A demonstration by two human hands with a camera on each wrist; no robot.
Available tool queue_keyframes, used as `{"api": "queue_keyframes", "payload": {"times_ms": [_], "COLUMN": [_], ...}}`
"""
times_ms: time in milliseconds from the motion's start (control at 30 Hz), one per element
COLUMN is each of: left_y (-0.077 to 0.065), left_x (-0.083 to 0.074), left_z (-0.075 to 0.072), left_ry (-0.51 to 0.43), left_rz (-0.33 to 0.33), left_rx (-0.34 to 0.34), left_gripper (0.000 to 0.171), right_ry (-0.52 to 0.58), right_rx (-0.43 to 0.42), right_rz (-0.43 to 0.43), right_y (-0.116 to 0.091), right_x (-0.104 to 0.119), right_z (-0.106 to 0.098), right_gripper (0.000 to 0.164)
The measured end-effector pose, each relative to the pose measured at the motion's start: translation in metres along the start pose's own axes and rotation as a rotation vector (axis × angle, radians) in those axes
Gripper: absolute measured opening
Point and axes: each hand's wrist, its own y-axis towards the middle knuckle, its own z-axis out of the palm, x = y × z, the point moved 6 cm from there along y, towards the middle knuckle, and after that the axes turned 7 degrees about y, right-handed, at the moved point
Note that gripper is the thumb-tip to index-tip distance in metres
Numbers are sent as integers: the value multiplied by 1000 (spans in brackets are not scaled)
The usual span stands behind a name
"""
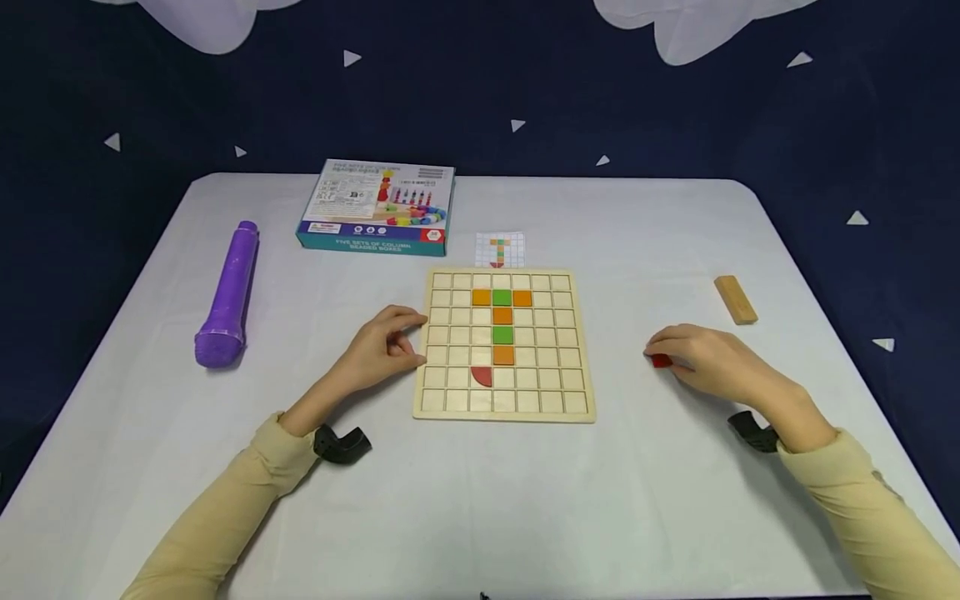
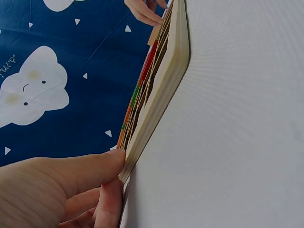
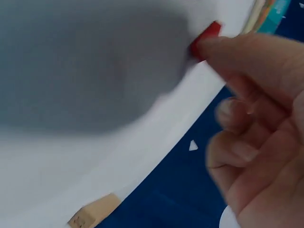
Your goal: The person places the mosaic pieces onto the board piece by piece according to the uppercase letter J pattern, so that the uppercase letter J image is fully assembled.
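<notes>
A wooden grid board (image 1: 504,416) lies mid-table with several orange and green square tiles (image 1: 502,335) set in a T shape. One red quarter-circle tile (image 1: 482,377) sits low on it, left of the T's stem. The thumb and a finger of my left hand (image 1: 381,348) touch the board's left edge, spread apart along it. To the right of the board, my right hand (image 1: 701,360) pinches a small red tile (image 3: 207,40) between thumb and fingertips, low over the table; its shape is partly hidden. A printed pattern card (image 1: 500,247) lies behind the board.
A purple microphone-shaped object (image 1: 228,296) lies at the left. Toward the back stands a flat toy box (image 1: 378,206). A wooden block (image 1: 736,300) rests on the right side, beyond my right hand. White cloth covers the table (image 1: 480,508).
</notes>
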Motion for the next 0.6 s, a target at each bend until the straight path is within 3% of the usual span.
{"api": "queue_keyframes", "payload": {"times_ms": [200, 333, 600], "left_y": [1, 1, 0], "left_x": [1, 0, 1], "left_z": [1, -1, 1], "left_ry": [7, 6, -16], "left_rz": [-1, 0, 3], "left_rx": [5, 4, 6], "left_gripper": [56, 56, 56], "right_ry": [-20, -5, 97], "right_rx": [-64, -82, -6], "right_rz": [-68, -64, 12], "right_y": [-4, -3, -2], "right_x": [-3, -6, -11], "right_z": [-1, 0, 2], "right_gripper": [32, 30, 30]}}
